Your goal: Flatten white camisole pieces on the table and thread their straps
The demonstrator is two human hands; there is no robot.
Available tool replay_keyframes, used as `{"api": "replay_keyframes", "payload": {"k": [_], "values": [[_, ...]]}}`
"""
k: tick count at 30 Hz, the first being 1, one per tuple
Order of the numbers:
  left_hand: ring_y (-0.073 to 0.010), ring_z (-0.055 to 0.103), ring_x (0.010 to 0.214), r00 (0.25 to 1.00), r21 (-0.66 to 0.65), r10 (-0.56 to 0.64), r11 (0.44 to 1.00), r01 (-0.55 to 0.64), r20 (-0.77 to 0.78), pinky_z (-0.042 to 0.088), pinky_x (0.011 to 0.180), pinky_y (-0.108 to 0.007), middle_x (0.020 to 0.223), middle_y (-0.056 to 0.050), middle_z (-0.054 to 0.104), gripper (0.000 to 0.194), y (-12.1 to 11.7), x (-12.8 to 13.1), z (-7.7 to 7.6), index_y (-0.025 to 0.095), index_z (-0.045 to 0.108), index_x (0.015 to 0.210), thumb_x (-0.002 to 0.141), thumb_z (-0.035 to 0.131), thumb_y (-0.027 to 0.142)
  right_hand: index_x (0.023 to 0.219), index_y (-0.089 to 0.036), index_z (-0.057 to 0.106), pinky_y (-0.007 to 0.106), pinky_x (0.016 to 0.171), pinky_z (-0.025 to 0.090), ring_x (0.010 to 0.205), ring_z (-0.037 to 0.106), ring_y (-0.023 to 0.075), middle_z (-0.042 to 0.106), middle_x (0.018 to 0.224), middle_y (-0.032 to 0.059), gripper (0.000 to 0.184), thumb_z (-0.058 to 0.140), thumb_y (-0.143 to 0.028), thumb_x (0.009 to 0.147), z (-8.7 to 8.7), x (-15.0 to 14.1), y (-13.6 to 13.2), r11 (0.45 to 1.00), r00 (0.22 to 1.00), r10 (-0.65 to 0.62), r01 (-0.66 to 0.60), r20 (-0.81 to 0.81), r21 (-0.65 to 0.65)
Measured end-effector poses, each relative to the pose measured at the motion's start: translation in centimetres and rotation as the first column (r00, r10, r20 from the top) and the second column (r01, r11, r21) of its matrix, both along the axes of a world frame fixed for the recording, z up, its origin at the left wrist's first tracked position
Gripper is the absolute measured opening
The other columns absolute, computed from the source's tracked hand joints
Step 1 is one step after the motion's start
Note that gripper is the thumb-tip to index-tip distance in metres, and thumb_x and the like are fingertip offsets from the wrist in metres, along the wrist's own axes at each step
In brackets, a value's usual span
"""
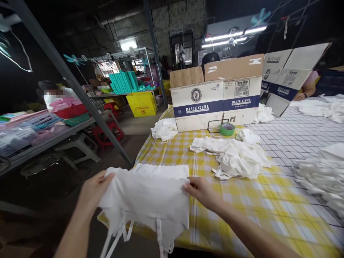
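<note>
A white camisole top (pixel 150 193) with thin straps is stretched between my two hands over the near left edge of the table. My left hand (pixel 95 190) pinches its left side near the upper edge. At the opposite side, my right hand (pixel 201 191) grips the fabric between thumb and fingers. The straps hang down toward me, past the table edge. Beyond my right hand, a crumpled heap of white garments (pixel 236 156) lies on the yellow checked tablecloth (pixel 258 204).
A cardboard box (pixel 215 104) stands at the back of the table, with a roll of green tape (pixel 227 129) before it. More white garments (pixel 322 175) are piled at right. A metal post (pixel 80 93) slants at left. Another person's arm (pixel 306 91) shows behind the box.
</note>
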State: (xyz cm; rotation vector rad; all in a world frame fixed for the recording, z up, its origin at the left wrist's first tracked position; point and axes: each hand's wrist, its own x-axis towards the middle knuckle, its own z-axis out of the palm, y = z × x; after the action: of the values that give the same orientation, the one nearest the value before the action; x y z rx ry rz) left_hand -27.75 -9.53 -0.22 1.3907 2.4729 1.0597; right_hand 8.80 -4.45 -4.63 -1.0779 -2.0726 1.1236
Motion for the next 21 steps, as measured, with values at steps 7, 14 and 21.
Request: {"api": "replay_keyframes", "payload": {"k": [7,14,21], "values": [[-0.0205,0.061,0.074,0.934,-0.184,-0.074,0.983,0.009,-0.349,0.035,0.059,-0.022,0.083,-0.008,0.069,0.027,9.4,-0.7,-8.2,0.02,0.064,0.087,0.082,0.045,0.038,0.06,-0.016,0.051,0.023,0.052,0.025,0.057,0.045,0.0117,0.057,0.061,0.0015,0.023,0.048,-0.024,0.081,-7.1,-4.3,7.1,0.924,0.885,-0.379,0.348,0.271,0.158],[-0.0264,0.058,0.076,0.91,-0.188,0.043,0.973,-0.132,-0.413,0.035,0.06,-0.028,0.082,-0.014,0.065,0.038,10.2,0.0,-11.0,0.017,0.062,0.096,0.085,0.04,0.046,0.065,-0.018,0.052,0.025,0.059,0.03,0.067,0.052,0.0157,0.062,0.074,0.004,0.02,0.047,-0.026,0.082,-8.6,-4.2,8.7,0.894,0.838,-0.437,0.366,0.325,0.258],[-0.0327,0.048,0.094,0.687,-0.155,0.042,0.963,-0.222,-0.726,0.036,0.069,-0.037,0.095,-0.018,0.057,0.043,8.8,2.6,-9.6,0.008,0.054,0.103,0.087,0.032,0.041,0.096,-0.02,0.052,0.034,0.08,0.033,0.095,0.049,0.0246,0.058,0.1,0.0089,0.015,0.048,-0.021,0.081,-7.0,-1.8,10.3,0.834,0.794,-0.521,0.396,0.314,0.383]]}}
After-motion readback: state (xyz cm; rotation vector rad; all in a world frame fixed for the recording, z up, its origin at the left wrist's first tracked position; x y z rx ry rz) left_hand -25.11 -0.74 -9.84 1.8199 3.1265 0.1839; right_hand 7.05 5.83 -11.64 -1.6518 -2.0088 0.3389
